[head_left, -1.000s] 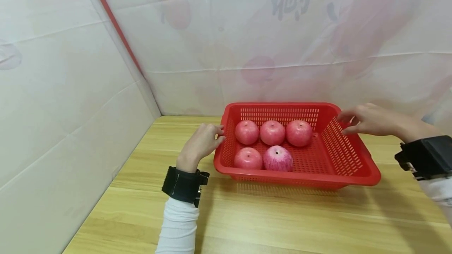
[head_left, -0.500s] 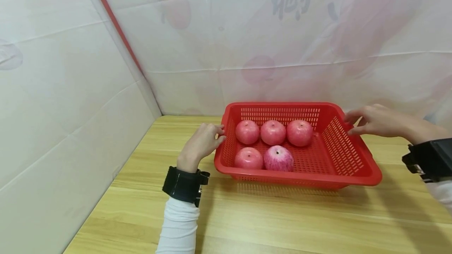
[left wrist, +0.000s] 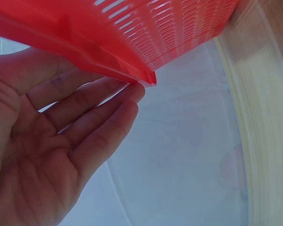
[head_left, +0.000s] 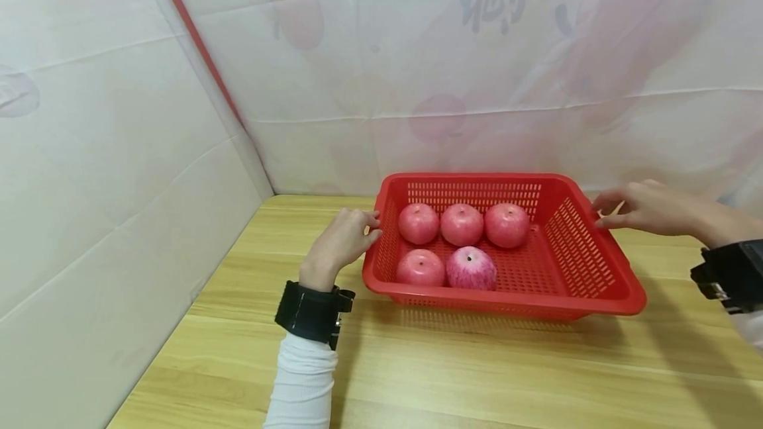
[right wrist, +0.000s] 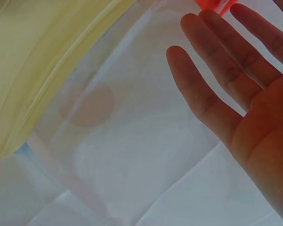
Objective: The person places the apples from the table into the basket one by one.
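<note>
A red plastic basket [head_left: 524,300] with slotted sides stands on the table. Inside are several pinkish-red apples [head_left: 461,224], and at the front a paler purple-streaked apple [head_left: 471,269]. At the basket's left rim is my left hand [head_left: 340,242]; in the left wrist view its fairly straight fingers [left wrist: 101,141] reach beneath the rim and touch it from below. My right hand [head_left: 661,208] is at the right rim, fingertips at its edge. The right wrist view shows its fingers [right wrist: 203,96] extended, near a bit of red rim; contact is hard to tell.
A wood-grain tabletop [head_left: 238,349] lies under the basket. Pale printed sheeting [head_left: 322,85] covers the wall close behind it. Another pale sheet wall [head_left: 119,184] rises on the left, with a red strip [head_left: 197,38] along the corner.
My right hand has moved rightward, from over the inside of the basket's right wall out to its right rim. The left hand, basket and apples stay nearly in place.
</note>
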The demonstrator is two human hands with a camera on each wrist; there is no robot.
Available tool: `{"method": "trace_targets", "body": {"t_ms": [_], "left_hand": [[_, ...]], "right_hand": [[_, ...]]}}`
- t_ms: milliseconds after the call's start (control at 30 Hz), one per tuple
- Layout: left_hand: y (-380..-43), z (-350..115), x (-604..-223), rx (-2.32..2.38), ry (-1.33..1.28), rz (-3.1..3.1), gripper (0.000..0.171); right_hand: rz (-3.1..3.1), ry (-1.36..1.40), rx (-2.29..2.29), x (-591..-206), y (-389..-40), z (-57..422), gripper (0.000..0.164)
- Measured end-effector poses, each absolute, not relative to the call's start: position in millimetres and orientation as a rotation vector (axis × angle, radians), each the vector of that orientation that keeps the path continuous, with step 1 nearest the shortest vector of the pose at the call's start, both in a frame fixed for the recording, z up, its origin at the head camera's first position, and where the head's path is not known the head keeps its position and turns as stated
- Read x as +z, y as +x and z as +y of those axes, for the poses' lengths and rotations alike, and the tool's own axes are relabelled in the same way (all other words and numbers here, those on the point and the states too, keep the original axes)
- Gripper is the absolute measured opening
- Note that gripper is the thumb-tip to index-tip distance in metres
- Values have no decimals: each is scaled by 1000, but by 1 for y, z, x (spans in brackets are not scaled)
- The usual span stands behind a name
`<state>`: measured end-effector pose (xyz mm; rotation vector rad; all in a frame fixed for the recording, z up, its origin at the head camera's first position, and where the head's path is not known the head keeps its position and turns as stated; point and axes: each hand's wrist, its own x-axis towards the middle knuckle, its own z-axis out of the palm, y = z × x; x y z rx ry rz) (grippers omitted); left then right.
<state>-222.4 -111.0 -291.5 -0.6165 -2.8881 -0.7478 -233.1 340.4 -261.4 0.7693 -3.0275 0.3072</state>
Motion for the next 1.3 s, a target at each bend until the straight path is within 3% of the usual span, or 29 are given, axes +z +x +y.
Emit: {"method": "trace_targets", "body": {"t_ms": [667, 1300], "left_hand": [[-223, -112, -291, -761, -594, -2898, 20], [-223, -112, -292, -778, -613, -2898, 22]], "right_hand": [[-3142, 607, 269, -269, -238, 366, 30], [-3155, 596, 246, -279, -238, 383, 28]]}}
